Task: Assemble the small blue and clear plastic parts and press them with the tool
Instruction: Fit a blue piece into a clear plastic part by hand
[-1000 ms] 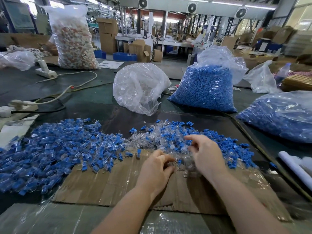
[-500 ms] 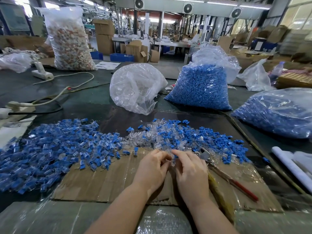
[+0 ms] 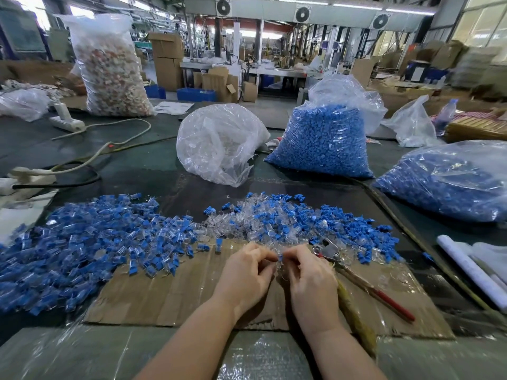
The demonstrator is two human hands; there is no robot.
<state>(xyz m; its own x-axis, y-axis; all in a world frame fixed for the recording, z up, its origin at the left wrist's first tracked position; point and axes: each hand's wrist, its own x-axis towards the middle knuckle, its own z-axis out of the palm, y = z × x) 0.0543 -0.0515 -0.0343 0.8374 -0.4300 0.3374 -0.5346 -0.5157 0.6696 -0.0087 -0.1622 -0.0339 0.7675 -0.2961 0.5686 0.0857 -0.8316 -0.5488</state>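
**Both hands pinching parts together, pliers parked beside them**

Left hand (image 3: 248, 272) and right hand (image 3: 308, 272) meet fingertip to fingertip over the cardboard sheet (image 3: 170, 300). Fingers of both are curled and pressed together in pinches; between the tips a bit of blue and clear plastic (image 3: 279, 258) shows, mostly hidden, so I cannot tell which hand has which piece or whether they are mated yet. Judged step: fitting blue into clear by hand, held close and centred for fine control.

Just right of the right fingers lies the pressing tool (image 3: 333, 256), plier-like, metal head toward the parts, red-tipped handle (image 3: 395, 304) trailing toward the person. Untouched; likely parked there for a quick grab by the right hand once the pair is seated.

Just beyond the fingertips: loose mixed pile of clear and blue parts (image 3: 288, 220), the supply, within easy reach. Left of the left hand, a bigger spread of blue-and-clear pieces (image 3: 82, 242), probably finished ones kept apart.

Further beyond the fingers: clear-part bag (image 3: 219, 144), blue-part bag (image 3: 321, 144); far right, another blue bag (image 3: 450, 179).

Pressing not yet done for this piece.
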